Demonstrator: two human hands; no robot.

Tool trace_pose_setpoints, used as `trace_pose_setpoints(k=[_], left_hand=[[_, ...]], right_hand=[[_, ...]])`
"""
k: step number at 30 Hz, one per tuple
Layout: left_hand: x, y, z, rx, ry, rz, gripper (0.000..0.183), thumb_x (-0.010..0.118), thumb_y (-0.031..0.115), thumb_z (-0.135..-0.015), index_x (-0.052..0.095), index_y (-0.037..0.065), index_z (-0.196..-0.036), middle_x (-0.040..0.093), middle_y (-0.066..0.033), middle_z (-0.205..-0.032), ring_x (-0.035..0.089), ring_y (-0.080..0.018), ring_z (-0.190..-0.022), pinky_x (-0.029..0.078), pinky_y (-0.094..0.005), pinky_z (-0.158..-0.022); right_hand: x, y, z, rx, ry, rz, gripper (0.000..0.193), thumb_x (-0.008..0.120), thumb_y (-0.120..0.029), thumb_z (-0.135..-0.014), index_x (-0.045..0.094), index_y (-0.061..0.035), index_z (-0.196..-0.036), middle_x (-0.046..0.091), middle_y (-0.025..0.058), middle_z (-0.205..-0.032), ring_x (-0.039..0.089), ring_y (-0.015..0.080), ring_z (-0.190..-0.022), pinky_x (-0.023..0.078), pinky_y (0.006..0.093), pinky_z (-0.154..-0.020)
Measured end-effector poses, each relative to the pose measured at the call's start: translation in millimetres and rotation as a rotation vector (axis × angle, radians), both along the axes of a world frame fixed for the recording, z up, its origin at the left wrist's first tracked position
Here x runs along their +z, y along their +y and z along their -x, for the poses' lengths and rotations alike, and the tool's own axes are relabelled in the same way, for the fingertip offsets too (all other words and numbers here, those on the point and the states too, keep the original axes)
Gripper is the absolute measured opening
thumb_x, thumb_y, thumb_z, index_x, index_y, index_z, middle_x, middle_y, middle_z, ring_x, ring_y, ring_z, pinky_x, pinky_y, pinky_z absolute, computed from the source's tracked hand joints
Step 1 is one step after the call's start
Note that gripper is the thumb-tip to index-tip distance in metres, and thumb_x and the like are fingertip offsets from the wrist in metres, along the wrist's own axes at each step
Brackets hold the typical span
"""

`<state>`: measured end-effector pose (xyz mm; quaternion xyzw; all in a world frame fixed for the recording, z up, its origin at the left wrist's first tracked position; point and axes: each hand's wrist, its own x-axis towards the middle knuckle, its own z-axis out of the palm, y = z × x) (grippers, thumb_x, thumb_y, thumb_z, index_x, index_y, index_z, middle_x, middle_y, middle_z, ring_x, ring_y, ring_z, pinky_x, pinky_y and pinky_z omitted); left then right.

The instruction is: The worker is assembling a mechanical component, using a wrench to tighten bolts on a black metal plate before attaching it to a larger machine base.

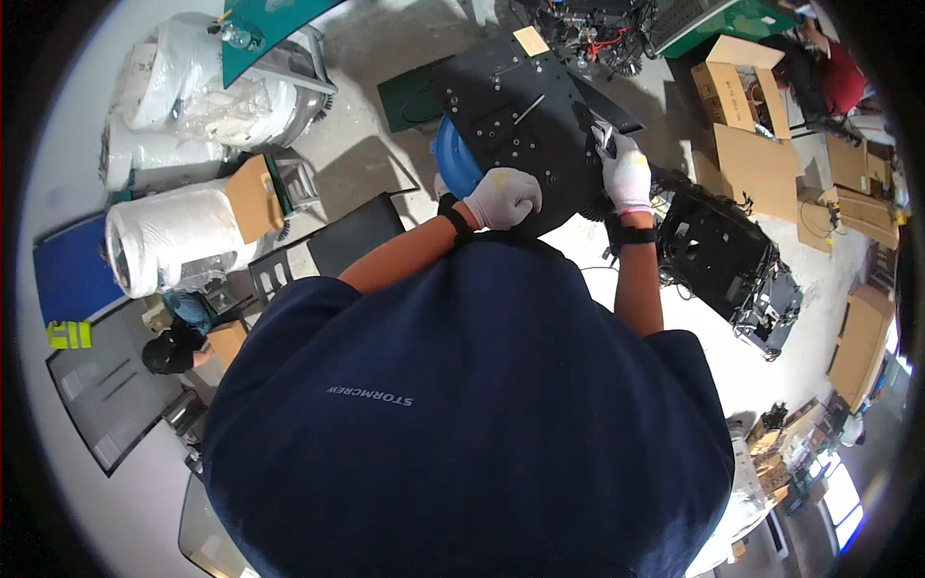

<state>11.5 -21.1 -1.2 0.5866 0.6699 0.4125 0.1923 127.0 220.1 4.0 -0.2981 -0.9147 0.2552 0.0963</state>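
A black plate (540, 106) with several holes and small bolts or nuts lies in front of me. A thin metal rod (529, 109) rests on it, and a tan paper label (530, 40) sits at its far edge. My left hand (505, 197), in a white glove, is curled closed over the plate's near left part; what its fingers hold, if anything, is hidden. At the plate's right edge, my gloved right hand (626, 175) has its fingers closed around something small and greyish that I cannot make out. A blue round part (455, 159) shows beside the plate's left edge.
A black frame with cables (713, 241) stands on the right. Open cardboard boxes (737, 91) lie farther right, near a person in red (843, 77). Wrapped white rolls (173, 236) stand on the left, with another person (173, 349) below them. Wired machinery (597, 29) is at the far side.
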Motion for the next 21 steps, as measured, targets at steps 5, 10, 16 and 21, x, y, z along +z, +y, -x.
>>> trace_pose_setpoints(k=[5,10,16,21], left_hand=[[-4.1,-0.4,5.2,-0.064,-0.084,-0.038,0.012,0.059,0.003,-0.073,0.067,0.012,-0.074,0.066,-0.0048,-0.079,0.066,-0.0289,-0.077,0.053,-0.0414,-0.07],[-6.9,-1.9,22.9,-0.25,-0.192,-0.045,0.011,0.059,0.005,-0.074,0.067,0.012,-0.076,0.067,-0.0058,-0.085,0.066,-0.0302,-0.084,0.053,-0.0418,-0.075],[-21.7,-11.9,34.6,-0.387,-0.234,-0.177,0.01,0.059,0.007,-0.076,0.067,0.012,-0.077,0.068,-0.0058,-0.091,0.065,-0.0317,-0.089,0.053,-0.0437,-0.08],[-16.0,-19.7,40.5,-0.471,-0.148,-0.141,0.012,0.058,0.009,-0.078,0.07,0.011,-0.077,0.07,-0.0063,-0.097,0.066,-0.0309,-0.092,0.053,-0.0439,-0.083]], right_hand=[[28.5,-33.3,21.8,-0.019,0.043,0.024,0.032,0.069,-0.017,-0.087,0.067,-0.0013,-0.114,0.068,0.0234,-0.11,0.066,0.04,-0.103,0.053,0.0448,-0.087],[38.0,-91.3,54.2,0.05,-0.043,0.097,0.022,0.074,-0.022,-0.085,0.066,-0.0031,-0.094,0.069,0.0236,-0.09,0.066,0.0436,-0.088,0.052,0.0488,-0.074],[30.9,-121.1,61.5,-0.15,-0.186,0.099,0.024,0.071,-0.016,-0.082,0.069,-0.0043,-0.103,0.07,0.0219,-0.096,0.067,0.0414,-0.094,0.053,0.0468,-0.08],[20.1,-123.1,60.3,-0.134,-0.152,-0.046,0.023,0.071,-0.015,-0.081,0.069,-0.0041,-0.102,0.07,0.0211,-0.096,0.068,0.0414,-0.092,0.054,0.0469,-0.079]])
